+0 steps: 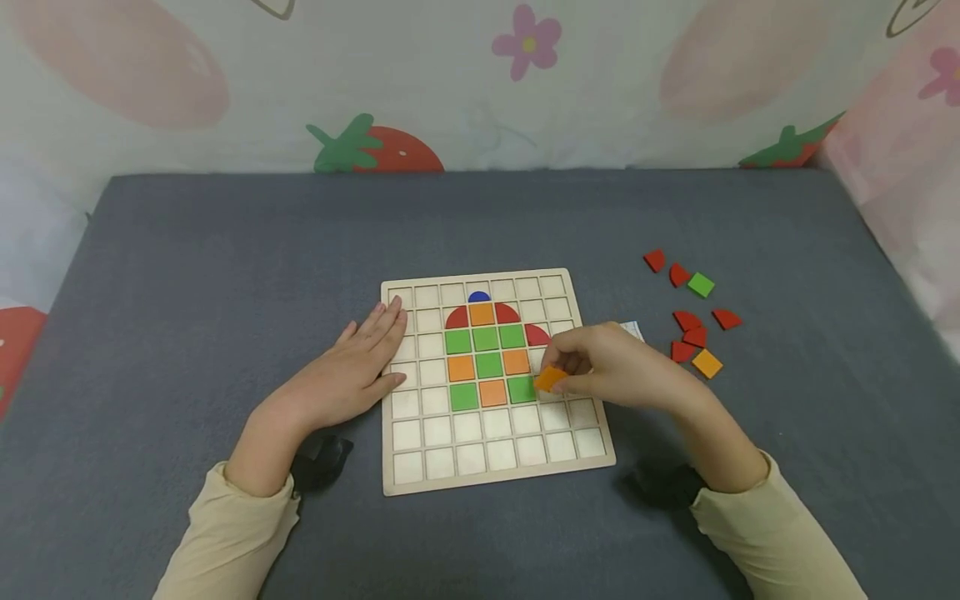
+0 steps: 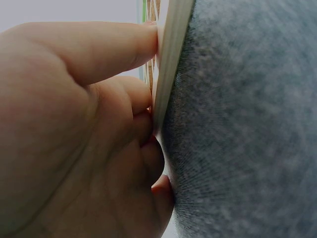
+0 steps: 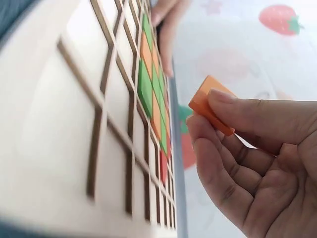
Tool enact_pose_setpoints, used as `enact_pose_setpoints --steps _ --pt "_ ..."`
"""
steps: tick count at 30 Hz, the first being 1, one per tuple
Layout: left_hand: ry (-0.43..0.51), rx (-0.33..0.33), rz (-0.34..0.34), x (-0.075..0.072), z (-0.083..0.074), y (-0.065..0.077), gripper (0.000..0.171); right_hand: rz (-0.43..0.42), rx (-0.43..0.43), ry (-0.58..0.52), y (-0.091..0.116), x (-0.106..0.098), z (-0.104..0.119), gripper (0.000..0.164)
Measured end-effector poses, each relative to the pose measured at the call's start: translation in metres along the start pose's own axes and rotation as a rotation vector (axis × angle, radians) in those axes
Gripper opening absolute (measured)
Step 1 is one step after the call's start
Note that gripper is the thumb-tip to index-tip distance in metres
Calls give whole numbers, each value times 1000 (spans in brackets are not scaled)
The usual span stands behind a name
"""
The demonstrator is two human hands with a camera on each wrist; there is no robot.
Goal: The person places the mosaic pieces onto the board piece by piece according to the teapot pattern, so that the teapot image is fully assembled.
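A square wooden grid board (image 1: 498, 477) lies on the table, its middle cells filled with green, orange, red and blue pieces. My left hand (image 1: 341, 371) rests on the board's left edge, fingers extended; in the left wrist view the thumb (image 2: 114, 47) touches the rim. Between thumb and fingers, my right hand (image 1: 622, 367) pinches an orange square tile (image 1: 551, 378) over the right part of the board, beside a green tile (image 1: 522, 389). The right wrist view shows that orange tile (image 3: 213, 104) held tilted, apart from the grid.
Right of the board lie several loose red quarter-round pieces (image 1: 726, 319), a green square (image 1: 701, 285) and a yellow-orange square (image 1: 707, 363). A white card (image 1: 632, 330) shows partly behind the right hand. The grey table (image 1: 225, 250) meets a printed curtain (image 1: 585, 125) at the back.
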State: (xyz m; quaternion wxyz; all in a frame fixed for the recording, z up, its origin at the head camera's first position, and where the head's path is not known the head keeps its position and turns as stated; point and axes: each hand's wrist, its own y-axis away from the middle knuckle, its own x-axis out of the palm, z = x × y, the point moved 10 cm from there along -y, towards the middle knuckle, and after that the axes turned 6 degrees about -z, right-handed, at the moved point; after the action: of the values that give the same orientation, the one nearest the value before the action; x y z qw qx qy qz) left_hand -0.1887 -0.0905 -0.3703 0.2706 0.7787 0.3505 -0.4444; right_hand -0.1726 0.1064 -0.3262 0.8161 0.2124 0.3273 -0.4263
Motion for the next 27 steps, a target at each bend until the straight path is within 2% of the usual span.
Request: enact_pose_setpoints --steps 9,16,21,27 --pt "9 2 0 0 0 0 68 116 -95 5 -18 35 32 13" --pt "-2 4 -3 0 0 -1 69 172 -87 45 -29 57 44 16" --pt "-12 5 -11 1 0 -1 69 175 -73 52 -31 65 45 13" --pt "-8 1 -15 -1 -1 0 68 119 -72 94 -32 65 46 10"
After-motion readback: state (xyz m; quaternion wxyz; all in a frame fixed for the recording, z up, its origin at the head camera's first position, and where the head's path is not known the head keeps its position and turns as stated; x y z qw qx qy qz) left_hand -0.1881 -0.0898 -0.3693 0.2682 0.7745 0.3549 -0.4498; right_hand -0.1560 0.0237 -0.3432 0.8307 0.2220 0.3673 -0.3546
